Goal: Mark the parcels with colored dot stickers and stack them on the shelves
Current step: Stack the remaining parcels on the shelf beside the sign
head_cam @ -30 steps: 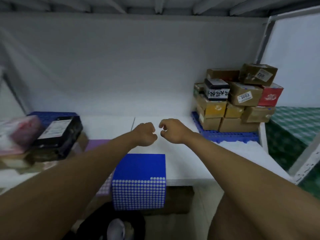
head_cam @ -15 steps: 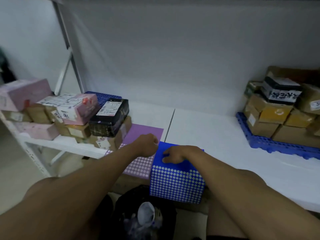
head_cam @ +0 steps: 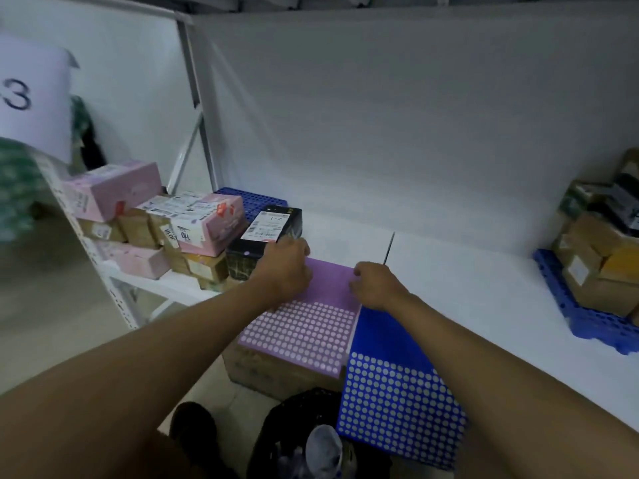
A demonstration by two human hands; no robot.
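Grip: I see both hands down on the purple sticker sheet [head_cam: 313,318]; the left hand [head_cam: 281,267] has its fingers curled at the sheet's far left corner, the right hand [head_cam: 375,283] curled at its far right corner. Whether either is pinching a dot or just pressing the paper, I cannot tell.
Stickers: the purple sheet lies on the shelf [head_cam: 466,292] edge, with the blue sticker sheet [head_cam: 397,378] just beside it on the right, hanging over the front. Both have their far rows already bare.
Left pile: pink, brown and black parcels [head_cam: 173,233], the black box [head_cam: 264,240] touching my left hand (one purple dot on its front face).
Right pile: brown parcels [head_cam: 601,257] on a blue pallet [head_cam: 581,316], well apart; I can't make out dots from here.
Progress: I'd judge it midway, with many dots left on both sheets.
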